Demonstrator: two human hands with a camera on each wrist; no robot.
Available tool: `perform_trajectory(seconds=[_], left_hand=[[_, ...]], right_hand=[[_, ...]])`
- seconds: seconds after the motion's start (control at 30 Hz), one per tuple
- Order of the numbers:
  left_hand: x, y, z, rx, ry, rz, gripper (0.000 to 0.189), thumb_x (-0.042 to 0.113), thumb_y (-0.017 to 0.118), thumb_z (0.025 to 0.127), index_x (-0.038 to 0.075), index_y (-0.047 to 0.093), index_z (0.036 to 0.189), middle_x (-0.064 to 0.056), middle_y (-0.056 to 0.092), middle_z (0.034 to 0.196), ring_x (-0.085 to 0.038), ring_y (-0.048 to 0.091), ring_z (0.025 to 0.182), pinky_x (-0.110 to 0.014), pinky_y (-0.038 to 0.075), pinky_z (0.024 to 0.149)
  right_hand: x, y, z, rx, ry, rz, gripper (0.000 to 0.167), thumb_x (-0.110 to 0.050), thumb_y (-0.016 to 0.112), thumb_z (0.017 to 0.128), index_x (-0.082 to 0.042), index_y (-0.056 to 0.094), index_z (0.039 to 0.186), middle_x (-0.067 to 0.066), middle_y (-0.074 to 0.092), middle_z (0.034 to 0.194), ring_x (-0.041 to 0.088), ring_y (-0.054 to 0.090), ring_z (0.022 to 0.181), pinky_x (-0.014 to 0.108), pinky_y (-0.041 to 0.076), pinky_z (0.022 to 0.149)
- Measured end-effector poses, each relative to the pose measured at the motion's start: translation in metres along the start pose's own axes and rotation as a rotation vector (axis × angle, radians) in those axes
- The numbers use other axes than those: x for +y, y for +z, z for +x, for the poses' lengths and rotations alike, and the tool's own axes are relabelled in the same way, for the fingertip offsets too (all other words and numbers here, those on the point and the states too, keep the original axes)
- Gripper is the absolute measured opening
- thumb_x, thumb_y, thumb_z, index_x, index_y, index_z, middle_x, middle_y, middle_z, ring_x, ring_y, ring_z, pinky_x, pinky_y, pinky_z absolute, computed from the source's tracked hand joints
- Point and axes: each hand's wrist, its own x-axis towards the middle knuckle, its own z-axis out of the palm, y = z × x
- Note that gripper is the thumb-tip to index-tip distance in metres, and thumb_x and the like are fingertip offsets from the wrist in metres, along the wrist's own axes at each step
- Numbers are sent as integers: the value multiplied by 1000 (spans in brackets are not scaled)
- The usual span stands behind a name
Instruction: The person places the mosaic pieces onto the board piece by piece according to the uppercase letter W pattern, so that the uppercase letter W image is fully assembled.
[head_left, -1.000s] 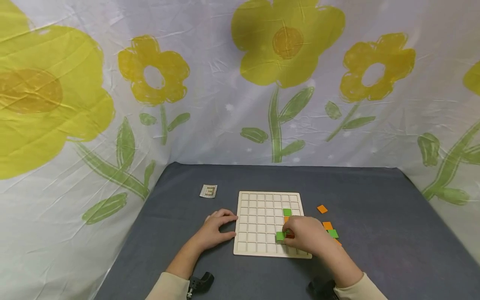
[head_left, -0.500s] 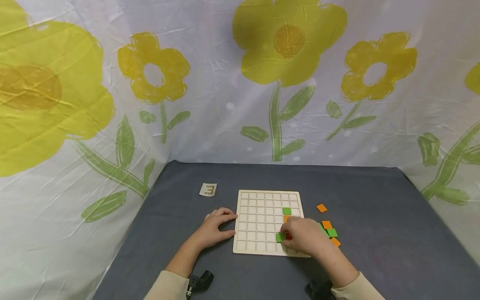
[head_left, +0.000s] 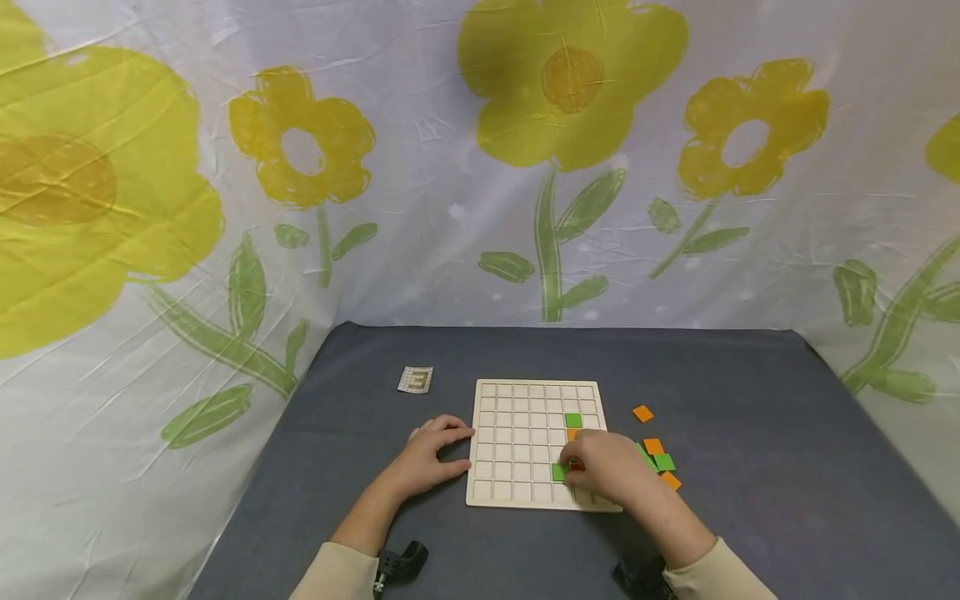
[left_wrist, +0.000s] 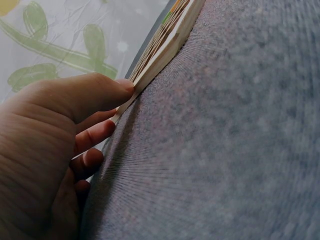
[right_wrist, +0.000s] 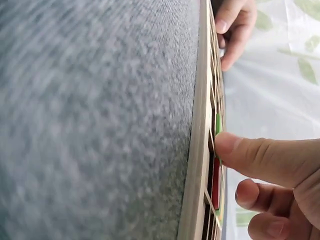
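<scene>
Head view. A pale grid board (head_left: 522, 437) lies flat on the dark surface (head_left: 750, 433). The red tile (head_left: 577, 467) lies in its near right part, just right of a green tile (head_left: 559, 472). Bent fingers of the right hand (head_left: 611, 467) bracket the red tile; whether they pinch or merely press it cannot be told. The left hand (head_left: 433, 451) touches the board's left edge with fingers spread. A second green tile (head_left: 573, 420) and an orange tile (head_left: 573, 434) lie farther back. Loose tiles (head_left: 653, 447) lie to the right, partly hidden by the right hand, which also covers several squares; a patterned card (head_left: 416, 380) lies far left.

Left wrist view. The left thumb (left_wrist: 122, 87) meets the board's rim, which looks stiff and thin (wood, by its grain), probably light enough to slide if unsupported.

Right wrist view. The right thumb (right_wrist: 250, 150) touches the tiles at the red one's left end. Each tile seems thin, rigid and light, perhaps smooth-faced, and best taken by opposite edges; neighbouring tiles and grid ridges leave little room for fingertips.
</scene>
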Motion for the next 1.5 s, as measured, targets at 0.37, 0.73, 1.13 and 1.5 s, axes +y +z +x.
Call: perform_trajectory(seconds=[0.37,0.73,1.13,1.5], left_hand=[[2,0,-1,8,-15,6,48,22,82,90,9,69,134,-3,59,128,-25,53,118,-52,35,99],[3,0,0,5,-15,7,48,23,81,90,9,69,134,-3,59,128,-27,53,118,-54,36,99],[2,1,-1,12,-18,10,48,23,81,90,10,69,135,-3,59,128,-27,53,119,-53,36,99],[3,-1,-2,0,-27,1,49,22,81,90,11,68,136,-2,58,130,-25,52,119,-53,35,100]], right_hand=[[14,-12,-6,19,23,49,15,-27,83,86,-20,80,100,-14,52,76,2,44,63,26,37,53],[42,-27,-11,58,146,29,23,-28,78,93,-13,78,110,-9,55,80,7,45,63,30,40,56],[79,-35,-10,23,234,-4,26,-23,78,92,-7,77,114,-1,61,86,12,52,67,36,49,61],[110,-36,-10,-41,457,-81,34,-23,77,92,2,74,116,21,69,109,33,66,87,52,55,73]])
